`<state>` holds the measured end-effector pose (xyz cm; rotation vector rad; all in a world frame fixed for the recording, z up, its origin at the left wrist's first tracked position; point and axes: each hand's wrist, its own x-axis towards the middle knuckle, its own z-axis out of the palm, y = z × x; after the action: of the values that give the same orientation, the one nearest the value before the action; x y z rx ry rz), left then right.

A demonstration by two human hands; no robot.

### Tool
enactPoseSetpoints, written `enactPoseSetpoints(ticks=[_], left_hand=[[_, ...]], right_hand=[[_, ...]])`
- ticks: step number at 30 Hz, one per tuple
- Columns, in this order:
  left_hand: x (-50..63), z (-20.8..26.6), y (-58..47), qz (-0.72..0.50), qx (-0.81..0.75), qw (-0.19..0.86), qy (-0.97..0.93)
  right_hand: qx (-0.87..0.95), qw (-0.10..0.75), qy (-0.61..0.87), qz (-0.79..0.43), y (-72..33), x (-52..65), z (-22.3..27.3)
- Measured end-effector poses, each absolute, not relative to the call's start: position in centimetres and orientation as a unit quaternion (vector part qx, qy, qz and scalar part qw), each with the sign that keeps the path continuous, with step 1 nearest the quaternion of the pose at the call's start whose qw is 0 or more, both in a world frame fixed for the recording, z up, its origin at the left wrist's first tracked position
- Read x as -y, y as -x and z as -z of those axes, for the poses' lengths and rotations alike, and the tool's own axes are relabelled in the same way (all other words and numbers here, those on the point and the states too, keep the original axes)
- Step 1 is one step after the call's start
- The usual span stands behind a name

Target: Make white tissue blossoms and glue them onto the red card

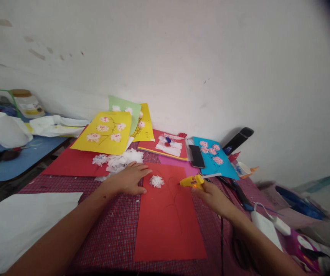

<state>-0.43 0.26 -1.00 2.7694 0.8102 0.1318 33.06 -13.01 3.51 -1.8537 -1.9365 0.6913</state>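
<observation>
A yellow hot glue gun (192,181) is gripped in my right hand (211,195), its nozzle pointing left over a red sheet of paper (167,234). A small light glows on the gun and a glue stick pokes out of its back. On the red sheet, a thin branch is drawn, and one white crumpled-paper flower (156,181) sits near the upper left. My left hand (132,178) lies flat with fingers stretched, fingertips at the sheet's left edge beside the flower. Behind it is a heap of white paper flowers (127,159).
Flower pictures on yellow paper (104,132), green paper (124,104) and blue paper (213,153) lie toward the wall. A phone (196,156), a black bottle (238,140) and a white power strip (265,228) are at the right. White paper (27,226) lies at the left.
</observation>
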Motion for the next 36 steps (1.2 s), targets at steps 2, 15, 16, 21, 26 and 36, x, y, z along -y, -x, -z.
enactPoseSetpoints(ticks=[2,15,16,21,26,36], left_hand=[[-0.3,1.1,0.4,-0.042,-0.276,0.126,-0.952],[-0.3,1.1,0.4,-0.048,-0.279,0.125,-0.951],[-0.3,1.2,0.5,-0.048,-0.278,0.125,-0.951],[-0.4,1.3,0.5,-0.048,-0.275,0.124,-0.952],[-0.3,1.1,0.5,-0.041,-0.275,0.128,-0.952],[-0.4,1.3,0.5,-0.054,-0.277,0.131,-0.95]], right_hand=[[0.686,0.187,0.657,-0.251,-32.7,13.1,-3.7],[0.698,0.2,0.651,-0.222,-31.1,12.6,-4.3],[0.698,0.197,0.651,-0.224,-31.0,12.6,-4.3],[0.699,0.195,0.649,-0.229,-30.8,12.4,-4.3],[0.695,0.194,0.653,-0.232,-31.3,12.8,-4.2],[0.677,0.18,0.675,-0.232,-32.9,13.1,-4.0]])
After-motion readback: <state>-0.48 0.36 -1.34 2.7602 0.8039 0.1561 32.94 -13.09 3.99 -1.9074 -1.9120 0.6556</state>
